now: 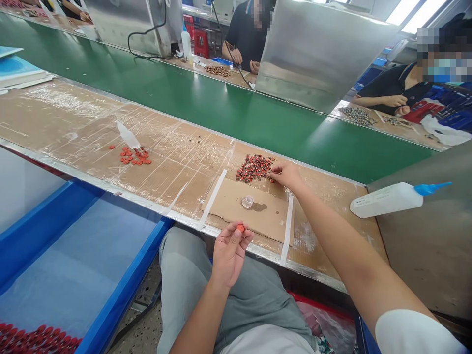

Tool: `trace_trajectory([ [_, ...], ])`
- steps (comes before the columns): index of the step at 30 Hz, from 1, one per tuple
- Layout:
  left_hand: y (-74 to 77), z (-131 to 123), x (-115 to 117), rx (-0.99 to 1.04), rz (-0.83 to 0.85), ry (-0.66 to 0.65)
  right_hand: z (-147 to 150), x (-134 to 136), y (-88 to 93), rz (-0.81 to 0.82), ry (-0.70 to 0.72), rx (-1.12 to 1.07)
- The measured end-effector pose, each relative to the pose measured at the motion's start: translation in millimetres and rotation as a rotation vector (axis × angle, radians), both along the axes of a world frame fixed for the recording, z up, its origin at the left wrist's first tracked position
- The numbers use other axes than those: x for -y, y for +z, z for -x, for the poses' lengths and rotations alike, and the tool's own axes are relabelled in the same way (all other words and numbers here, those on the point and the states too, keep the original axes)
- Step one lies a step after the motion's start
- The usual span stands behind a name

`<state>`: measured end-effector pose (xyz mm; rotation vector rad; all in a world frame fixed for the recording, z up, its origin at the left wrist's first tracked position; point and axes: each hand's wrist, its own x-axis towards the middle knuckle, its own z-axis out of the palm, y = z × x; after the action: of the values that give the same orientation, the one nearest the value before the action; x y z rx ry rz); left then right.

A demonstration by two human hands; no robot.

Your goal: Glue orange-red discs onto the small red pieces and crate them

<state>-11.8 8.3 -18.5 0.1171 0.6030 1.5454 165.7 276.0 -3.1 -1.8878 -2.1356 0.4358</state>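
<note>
My left hand (229,254) is raised above my lap, with a small red disc (240,227) pinched between thumb and fingertips. My right hand (285,176) reaches across the taped brown work surface (177,164), its fingertips at the edge of a heap of small red-and-black parts (254,168). Whether those fingers hold a part is too small to tell. Between my hands lies a cardboard sheet (245,214) with a small clear plastic cup (247,201) on it. Farther left, several flat red discs (132,156) lie beside a clear squeeze bottle (128,135).
A green conveyor belt (206,113) runs behind the bench, with metal partitions beyond it. Two co-workers sit across it at their own heaps. A white bottle with a blue nozzle (387,199) lies at right. A blue-framed bin (73,265) holding red discs stands at lower left.
</note>
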Motion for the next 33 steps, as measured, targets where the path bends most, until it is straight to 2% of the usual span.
trace_trajectory([
  [9, 0.4, 0.8, -1.6, 0.011, -0.01, -0.002, 1.2, -13.7, 18.1, 0.076, 0.166, 0.189],
  [17, 1.1, -0.5, -1.1, 0.007, -0.01, -0.009, -5.0, 0.3, 13.6, 0.047, 0.089, 0.199],
  [24, 0.8, -0.2, -1.0, 0.005, 0.001, 0.002, -7.5, 3.2, 20.2, 0.074, -0.01, 0.102],
  [33, -0.5, 0.4, -2.1, 0.012, 0.009, 0.01, 7.1, 8.9, 11.7, 0.136, -0.013, -0.028],
])
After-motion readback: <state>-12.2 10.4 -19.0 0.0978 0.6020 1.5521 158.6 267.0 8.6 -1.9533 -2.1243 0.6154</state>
